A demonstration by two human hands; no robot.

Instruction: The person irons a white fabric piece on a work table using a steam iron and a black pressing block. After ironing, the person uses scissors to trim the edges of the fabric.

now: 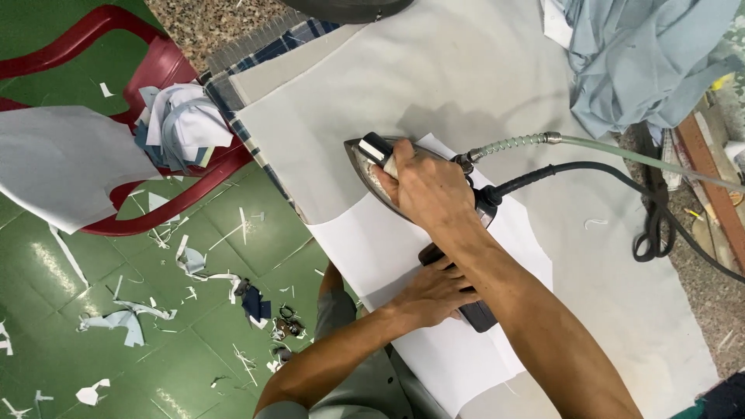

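The right hand [425, 186] is closed around the handle of a steam iron [380, 174], which rests sole-down on a white fabric piece [365, 240] spread over the grey padded table [466, 70]. The iron's rear half is hidden under the hand and wrist. The left hand [429, 295] lies flat, fingers spread, pressing the same white piece just beside a dark oblong object [475, 314]; what that object is cannot be made out, since the right forearm crosses it. A pale ribbed hose [512, 143] and a black cord [574, 169] run from the iron's back toward the right edge, where both are cut off. At the top right a heap of light blue cloth [636, 54] lies partly out of frame. To the left, a red plastic chair [163, 70] holds a bundle of white and blue scraps [182, 124], and more offcuts [124, 322] litter the green floor [46, 271].
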